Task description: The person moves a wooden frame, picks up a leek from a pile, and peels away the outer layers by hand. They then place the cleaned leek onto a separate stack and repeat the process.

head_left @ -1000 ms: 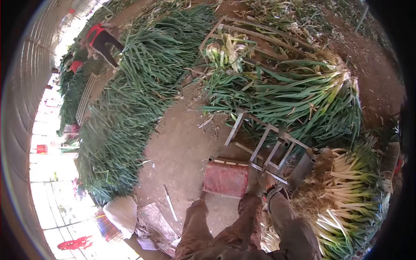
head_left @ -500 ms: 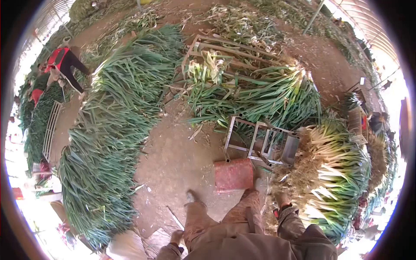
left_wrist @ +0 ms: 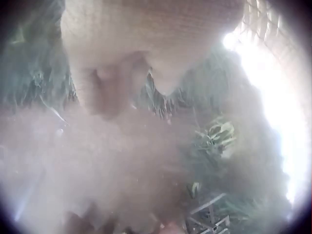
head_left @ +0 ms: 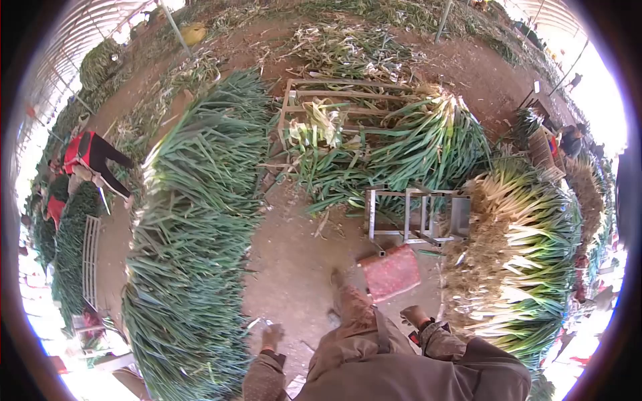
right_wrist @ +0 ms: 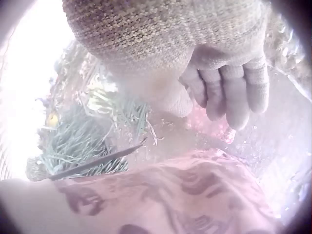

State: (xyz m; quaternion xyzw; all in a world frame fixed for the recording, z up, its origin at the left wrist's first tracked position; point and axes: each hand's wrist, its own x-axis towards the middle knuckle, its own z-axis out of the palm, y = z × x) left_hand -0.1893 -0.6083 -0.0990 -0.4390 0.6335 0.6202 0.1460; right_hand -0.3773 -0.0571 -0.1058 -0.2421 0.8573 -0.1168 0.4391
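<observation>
My left hand (head_left: 272, 336) hangs beside the long heap of green onions (head_left: 194, 247), touching nothing that shows. In the left wrist view that hand (left_wrist: 146, 48) is blurred, its fingers loosely bent and empty. My gloved right hand (head_left: 416, 315) is held low, between the red block (head_left: 391, 273) and the roots of a row of white-stemmed onions (head_left: 528, 247). The right wrist view has the right hand (right_wrist: 219, 73) with relaxed, slightly bent fingers and no object in them, above a patterned trouser leg (right_wrist: 185, 195).
A metal frame (head_left: 408, 237) stands just behind the red block. Beyond it lie loose onions (head_left: 428, 144) on a wooden rack (head_left: 354, 83). Bare soil (head_left: 287, 260) shows between the heaps. A person in a red vest (head_left: 79, 150) bends over at the far left, near a slatted rack (head_left: 90, 260).
The head view has swung, bringing the left heap nearer the middle. Both hands now show more fully in front of the body. The legs have shifted, and the red block appears turned.
</observation>
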